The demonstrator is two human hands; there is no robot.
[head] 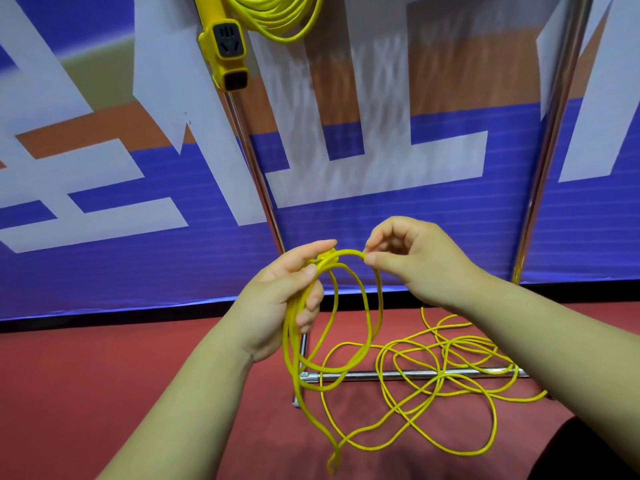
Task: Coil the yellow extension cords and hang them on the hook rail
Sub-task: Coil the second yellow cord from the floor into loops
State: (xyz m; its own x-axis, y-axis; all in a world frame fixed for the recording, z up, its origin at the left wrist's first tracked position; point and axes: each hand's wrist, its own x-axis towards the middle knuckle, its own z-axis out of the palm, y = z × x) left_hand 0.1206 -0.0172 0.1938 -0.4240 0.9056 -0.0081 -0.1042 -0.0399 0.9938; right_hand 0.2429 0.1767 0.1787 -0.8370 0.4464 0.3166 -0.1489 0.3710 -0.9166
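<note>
The first yellow cord (pixel 277 15) already hangs coiled at the top of the view, and its socket block (pixel 227 46) dangles beside it; the hook itself is out of frame. The second cord (pixel 346 251) is only begun. My left grip (pixel 280 299) clasps a few loops and my right grip (pixel 405 261) pinches the next turn just beside them. Most of its length lies tangled on the red floor (pixel 104 393), across the rack's bottom bar (pixel 415 374). No bin or box shows.

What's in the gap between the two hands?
In the head view, a short arch of yellow cord bridges it, from the gripping left hand to the pinching right hand.
</note>
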